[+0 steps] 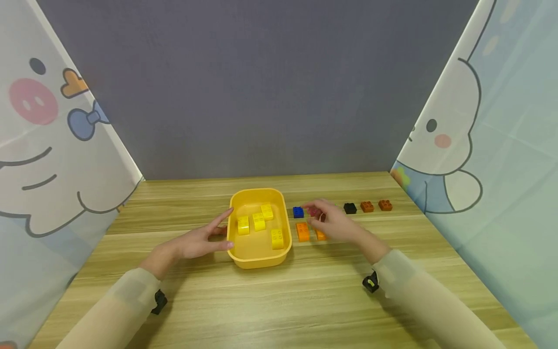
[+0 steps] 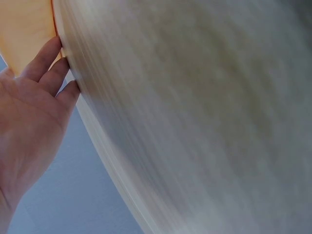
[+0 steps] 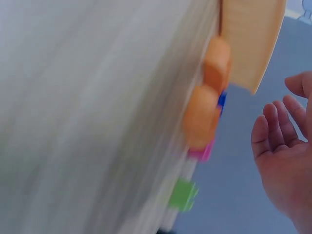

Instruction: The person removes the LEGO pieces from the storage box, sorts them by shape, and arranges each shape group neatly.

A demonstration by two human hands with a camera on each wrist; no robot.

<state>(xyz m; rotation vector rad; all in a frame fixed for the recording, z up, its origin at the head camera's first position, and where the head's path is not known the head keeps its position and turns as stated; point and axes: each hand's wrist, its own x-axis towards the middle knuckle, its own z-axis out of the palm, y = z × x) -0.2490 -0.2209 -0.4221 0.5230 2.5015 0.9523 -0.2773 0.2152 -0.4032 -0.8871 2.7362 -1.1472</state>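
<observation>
Left hand (image 1: 201,242) spread, tub's (image 1: 257,253) nine o'clock; right hand (image 1: 335,224) hovers loose, three o'clock: likely reaching, some block (image 1: 302,231) wants pinching!

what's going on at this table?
A person is handling toy bricks. Their left hand touches the side of a yellow tray with four yellow bricks in it. Their right hand hovers over the bricks to the tray's right, with nothing visible in it. Out there on the table: two orange bricks, plus blue, pink, green, black and two brown ones.
</observation>
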